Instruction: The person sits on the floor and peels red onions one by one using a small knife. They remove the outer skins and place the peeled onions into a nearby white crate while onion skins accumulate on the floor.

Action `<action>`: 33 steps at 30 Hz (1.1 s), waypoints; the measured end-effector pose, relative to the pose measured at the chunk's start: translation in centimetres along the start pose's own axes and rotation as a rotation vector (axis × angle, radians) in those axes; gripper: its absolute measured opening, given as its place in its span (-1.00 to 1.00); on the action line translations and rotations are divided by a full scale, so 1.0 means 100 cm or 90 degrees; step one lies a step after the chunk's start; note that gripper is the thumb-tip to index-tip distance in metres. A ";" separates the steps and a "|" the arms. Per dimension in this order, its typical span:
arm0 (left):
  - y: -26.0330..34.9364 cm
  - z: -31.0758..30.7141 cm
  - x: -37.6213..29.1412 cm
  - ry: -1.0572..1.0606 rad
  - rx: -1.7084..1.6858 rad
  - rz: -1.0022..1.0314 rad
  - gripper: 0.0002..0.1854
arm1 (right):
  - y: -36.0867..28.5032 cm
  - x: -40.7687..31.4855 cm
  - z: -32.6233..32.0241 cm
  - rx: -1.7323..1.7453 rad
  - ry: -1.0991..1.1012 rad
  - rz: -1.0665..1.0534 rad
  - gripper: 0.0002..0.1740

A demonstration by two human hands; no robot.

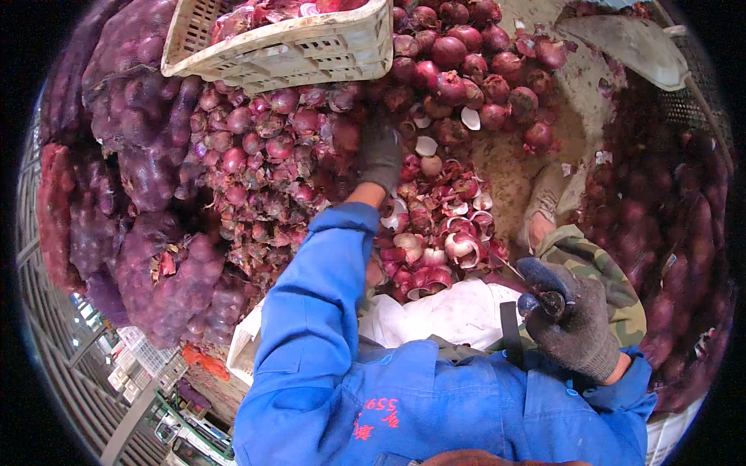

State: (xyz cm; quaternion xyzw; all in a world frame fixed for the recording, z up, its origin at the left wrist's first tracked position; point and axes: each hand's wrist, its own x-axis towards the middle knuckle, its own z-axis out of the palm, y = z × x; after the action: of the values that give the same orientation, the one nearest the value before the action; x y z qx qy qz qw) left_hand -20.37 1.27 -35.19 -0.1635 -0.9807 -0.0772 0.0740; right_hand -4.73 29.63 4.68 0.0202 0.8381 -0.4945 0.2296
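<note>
My left hand (380, 152), in a dark knit glove, reaches into the shaded edge of a pile of whole red onions (280, 145). Shadow and blur hide its fingertips, so whether it grips an onion cannot be told. Over by my right knee, my gloved right hand (574, 320) is closed around a small knife whose thin blade (513, 269) points toward the cut onion skins. Those red and white onion skins (463, 247) lie heaped between my legs, in front of a white cloth (431, 311) on my lap.
A white plastic crate (291, 52) holding onions stands ahead on the left pile. More loose onions (466, 76) lie ahead. Full mesh onion sacks (134, 145) line the left, others (658, 250) the right. A pale scoop-like object (629, 49) lies far right.
</note>
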 end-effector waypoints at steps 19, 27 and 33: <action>0.014 -0.032 -0.063 -0.503 -0.205 -0.251 0.21 | 0.012 -0.014 0.002 -0.136 0.016 -0.074 -0.42; 0.001 -0.189 0.006 -0.161 -0.494 -0.182 0.03 | 0.014 -0.016 0.015 -0.106 0.140 -0.093 -0.38; -0.021 -0.310 0.062 -0.155 -1.467 -0.330 -0.54 | 0.014 -0.004 0.020 -0.070 0.187 -0.154 -0.39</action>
State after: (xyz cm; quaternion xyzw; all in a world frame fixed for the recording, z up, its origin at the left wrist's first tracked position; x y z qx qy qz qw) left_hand -23.17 -4.23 -4.11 0.0632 -0.3376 -0.9110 -0.2283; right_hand -3.29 28.74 2.87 -0.0215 0.8846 -0.4637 0.0442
